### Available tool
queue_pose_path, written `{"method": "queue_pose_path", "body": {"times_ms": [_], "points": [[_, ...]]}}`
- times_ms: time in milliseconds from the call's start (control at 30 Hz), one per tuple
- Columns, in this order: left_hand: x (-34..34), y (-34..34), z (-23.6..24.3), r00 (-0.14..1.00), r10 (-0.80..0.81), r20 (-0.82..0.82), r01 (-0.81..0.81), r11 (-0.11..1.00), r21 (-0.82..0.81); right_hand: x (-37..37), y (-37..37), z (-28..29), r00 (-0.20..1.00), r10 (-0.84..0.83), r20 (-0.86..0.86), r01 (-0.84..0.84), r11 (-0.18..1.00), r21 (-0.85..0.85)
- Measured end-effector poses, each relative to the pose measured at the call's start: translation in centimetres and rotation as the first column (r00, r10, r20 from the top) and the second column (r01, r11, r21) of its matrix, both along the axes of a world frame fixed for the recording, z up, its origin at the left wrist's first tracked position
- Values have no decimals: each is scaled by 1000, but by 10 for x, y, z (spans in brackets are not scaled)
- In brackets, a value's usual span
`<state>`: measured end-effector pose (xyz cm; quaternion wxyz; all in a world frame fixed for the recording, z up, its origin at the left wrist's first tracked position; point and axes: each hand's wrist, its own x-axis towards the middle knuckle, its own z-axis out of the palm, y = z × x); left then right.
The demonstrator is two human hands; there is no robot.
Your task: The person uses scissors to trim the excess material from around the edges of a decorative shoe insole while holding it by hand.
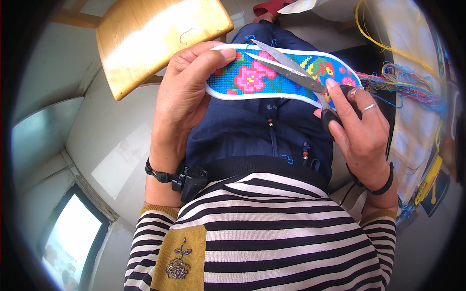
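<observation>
Head view, my left hand (186, 80) pinching the insole (250, 80) by its left end over my lap (291, 131), my right hand (363, 130) gripping scissors (313, 83), blades (279, 56) parted over it, threads (407, 85) past its right edge, room between my forearms (166, 140).

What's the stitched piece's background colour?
The stitched piece has a blue background, best seen in the head view.

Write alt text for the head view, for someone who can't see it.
A person's left hand holds a blue, flower-patterned stitched insole edged in white, while the right hand holds slightly open scissors over it. Beneath are dark blue trousers; a wooden seat stands at upper left.
</observation>
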<state>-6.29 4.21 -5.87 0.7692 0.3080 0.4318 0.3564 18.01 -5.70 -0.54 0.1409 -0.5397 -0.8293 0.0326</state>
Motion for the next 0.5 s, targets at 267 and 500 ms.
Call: {"method": "queue_pose_path", "body": {"times_ms": [267,500], "points": [[-3,2,-1,999,-52,12,52,997,64,1,2,8,1000,-8,9,8,998,-58],[-4,3,-1,999,-42,33,41,999,33,2,2,4,995,-31,-91,18,990,-139]]}}
